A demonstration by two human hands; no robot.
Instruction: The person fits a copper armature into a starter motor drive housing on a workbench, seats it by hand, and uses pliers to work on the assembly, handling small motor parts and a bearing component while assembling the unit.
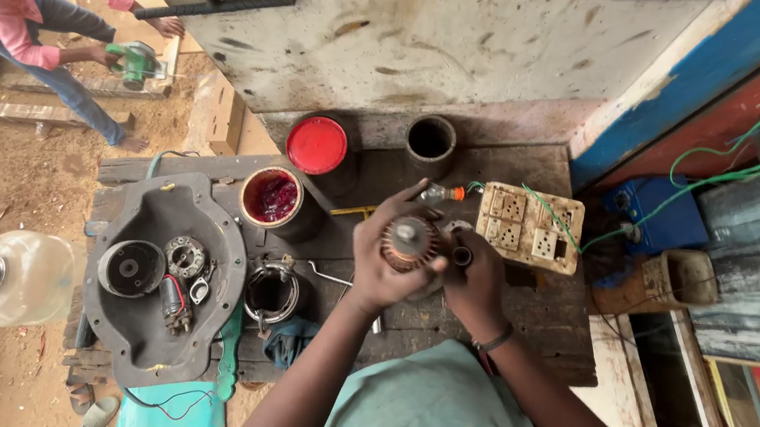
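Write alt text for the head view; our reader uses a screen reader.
Two hands hold a copper-wound motor armature above a wooden workbench: left hand grips it, right hand steadies its end. A dark motor housing lies left.

— Where does the view sit?

— On the person's head, looking almost straight down at the wooden workbench [482,321] — close, within arm's reach of it.

— Which way does it face?

— Forward past the workbench's far edge to a leaning grey panel [420,27]; left of the workbench lies sandy ground, right of it shelving.

— Another view?

— Only this one.
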